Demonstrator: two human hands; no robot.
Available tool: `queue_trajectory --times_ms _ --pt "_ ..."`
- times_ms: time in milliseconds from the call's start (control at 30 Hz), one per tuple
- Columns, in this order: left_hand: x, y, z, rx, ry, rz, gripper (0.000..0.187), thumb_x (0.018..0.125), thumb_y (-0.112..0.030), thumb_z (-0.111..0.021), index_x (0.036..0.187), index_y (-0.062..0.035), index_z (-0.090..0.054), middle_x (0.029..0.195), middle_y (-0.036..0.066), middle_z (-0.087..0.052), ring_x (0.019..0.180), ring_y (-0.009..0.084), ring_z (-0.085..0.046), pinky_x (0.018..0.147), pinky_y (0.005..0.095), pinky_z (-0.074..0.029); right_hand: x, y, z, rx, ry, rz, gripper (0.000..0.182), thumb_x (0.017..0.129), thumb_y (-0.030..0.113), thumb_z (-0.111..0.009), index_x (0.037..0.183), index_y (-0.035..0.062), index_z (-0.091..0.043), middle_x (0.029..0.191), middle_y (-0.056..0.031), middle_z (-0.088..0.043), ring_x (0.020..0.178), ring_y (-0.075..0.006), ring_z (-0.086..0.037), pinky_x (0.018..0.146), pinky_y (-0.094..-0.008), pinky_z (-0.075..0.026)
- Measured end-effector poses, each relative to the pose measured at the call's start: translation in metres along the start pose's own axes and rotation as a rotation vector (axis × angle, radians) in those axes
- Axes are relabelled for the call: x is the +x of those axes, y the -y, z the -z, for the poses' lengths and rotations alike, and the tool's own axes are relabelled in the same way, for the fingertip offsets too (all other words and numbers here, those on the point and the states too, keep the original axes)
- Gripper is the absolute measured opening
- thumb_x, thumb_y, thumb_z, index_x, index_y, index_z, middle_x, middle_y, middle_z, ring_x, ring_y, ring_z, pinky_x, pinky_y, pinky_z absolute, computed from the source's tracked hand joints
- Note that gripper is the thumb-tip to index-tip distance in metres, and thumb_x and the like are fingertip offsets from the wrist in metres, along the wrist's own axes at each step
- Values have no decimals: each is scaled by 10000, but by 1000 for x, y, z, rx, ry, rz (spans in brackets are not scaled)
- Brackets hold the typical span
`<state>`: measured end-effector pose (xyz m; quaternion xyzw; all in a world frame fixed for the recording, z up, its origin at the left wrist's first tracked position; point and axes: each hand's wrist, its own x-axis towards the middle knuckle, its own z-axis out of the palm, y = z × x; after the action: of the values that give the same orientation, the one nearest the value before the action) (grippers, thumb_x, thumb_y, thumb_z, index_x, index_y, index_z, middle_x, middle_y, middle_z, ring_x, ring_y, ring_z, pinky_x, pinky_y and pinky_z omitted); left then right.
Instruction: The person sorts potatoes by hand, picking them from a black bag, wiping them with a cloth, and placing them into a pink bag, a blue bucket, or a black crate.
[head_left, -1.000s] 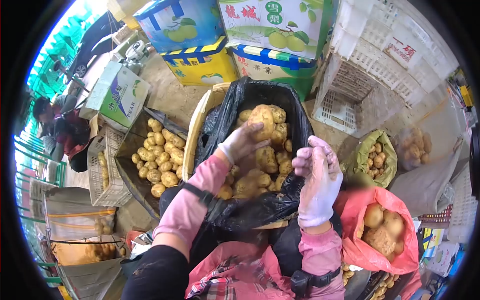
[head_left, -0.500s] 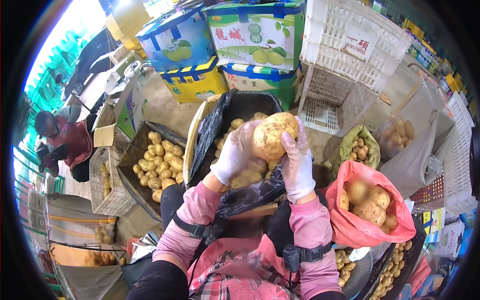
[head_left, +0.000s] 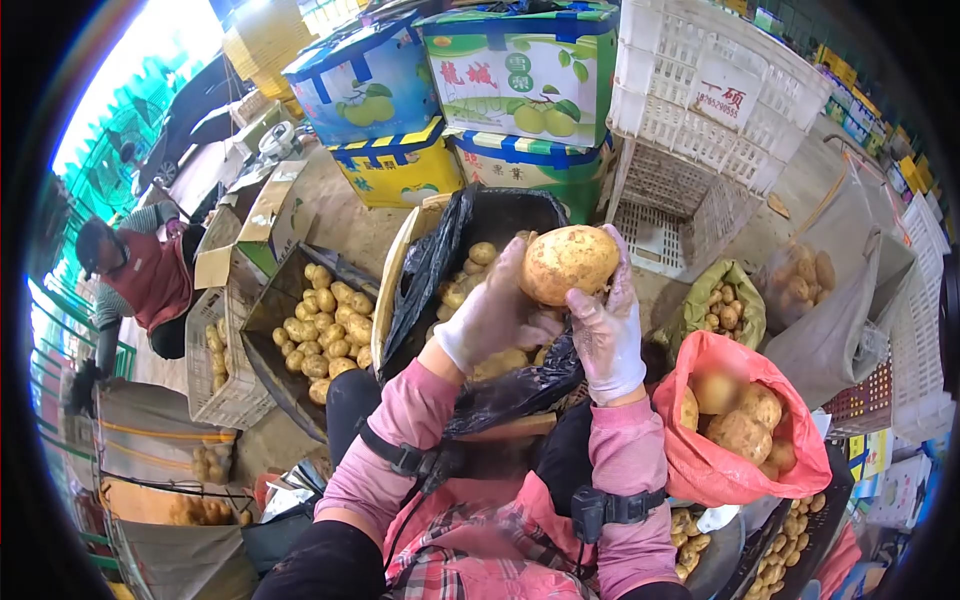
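Two gloved hands, left hand (head_left: 492,318) and right hand (head_left: 607,330), cupped around one large potato (head_left: 568,264), fingers curled against its sides, raised above the black-lined crate (head_left: 405,255) of potatoes; red bag (head_left: 705,470) right of crate.

**Tight quarters around the raised potato**

Open air lies above the black-lined crate (head_left: 470,215), where a large potato (head_left: 568,264) is held up. The red bag (head_left: 735,455) crowds the near right, a green sack (head_left: 722,300) stands beyond it. White crates (head_left: 700,150) and fruit boxes (head_left: 515,75) wall the far side; a potato tray (head_left: 265,310) blocks the left.
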<state>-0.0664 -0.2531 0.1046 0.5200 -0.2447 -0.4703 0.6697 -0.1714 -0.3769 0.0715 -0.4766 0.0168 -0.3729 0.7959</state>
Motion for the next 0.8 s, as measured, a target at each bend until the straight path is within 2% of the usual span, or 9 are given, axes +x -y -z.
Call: queue_trajectory --times_ms 33,100,167,267,400,433,533,600,800 --pt "4 7 3 96 -28 -75 620 1042 -572 -286 1427 -111 -442 1230 85 -618 837 187 -647 737 301 -518 1 2 -1 47 -20 -32 927 796 139 -823 1534 48 -271 1433 -105 -434 1304 -211 -465 1114 -361 -392" --pt "3 2 7 -200 -35 99 615 1033 -569 -372 1425 -101 -441 1156 111 -640 841 170 -663 745 285 -549 1 3 -6 42 -65 -60 982 771 111 -845 1541 51 -239 1424 -112 -427 1294 -214 -467 1105 -354 -404" --pt "-1 0 0 -72 -148 70 614 1027 -550 -419 1402 -65 -457 1103 115 -656 801 171 -673 714 287 -570 -2 0 -15 -60 -125 -50 1036 751 91 -865 1547 55 -202 1417 -120 -417 1286 -217 -467 1095 -347 -415" --pt "-1 8 -5 35 -251 7 613 1021 -534 -461 1354 -20 -497 1017 122 -672 740 184 -684 652 300 -589 0 -16 -13 -375 -209 186 1075 744 88 -878 1544 44 -162 1414 -128 -400 1269 -218 -472 1084 -331 -421" --pt "-6 8 -14 -14 -326 -15 619 1009 -547 -479 1298 -5 -552 956 144 -675 712 202 -691 620 315 -597 2 -15 -6 -576 -290 300 701 879 180 -782 1442 -3 -407 1354 -103 -501 1174 -158 -525 1008 -305 -464" --pt "-8 5 -16 -33 -323 50 545 1018 -524 -484 1339 -89 -555 961 71 -667 693 136 -648 632 276 -568 4 -18 0 -573 -324 290 605 915 209 -736 1408 -3 -455 1316 -94 -534 1148 -152 -540 978 -303 -480" --pt "-10 7 -11 -2 -314 73 546 1020 -527 -475 1337 -89 -553 982 82 -662 691 146 -650 628 283 -575 5 -14 -1 -462 -414 170 427 1006 286 -609 1318 -3 -569 1210 -71 -618 1080 -142 -580 898 -298 -519" --pt "-12 6 -3 -19 -280 70 533 1021 -489 -498 1368 -85 -518 1070 88 -646 764 154 -655 682 287 -579 1 -3 -8 -259 -445 -29 410 1041 324 -540 1276 -5 -607 1148 -58 -651 1048 -144 -600 856 -296 -534" --pt "-21 17 6 -63 -93 -300 628 956 -153 -640 1504 -70 -344 1398 86 -495 1218 186 -548 994 340 -502 -3 -13 -2 34 -166 -252 673 937 275 -699 1477 68 -354 1310 -124 -528 1134 -202 -591 903 -345 -551"
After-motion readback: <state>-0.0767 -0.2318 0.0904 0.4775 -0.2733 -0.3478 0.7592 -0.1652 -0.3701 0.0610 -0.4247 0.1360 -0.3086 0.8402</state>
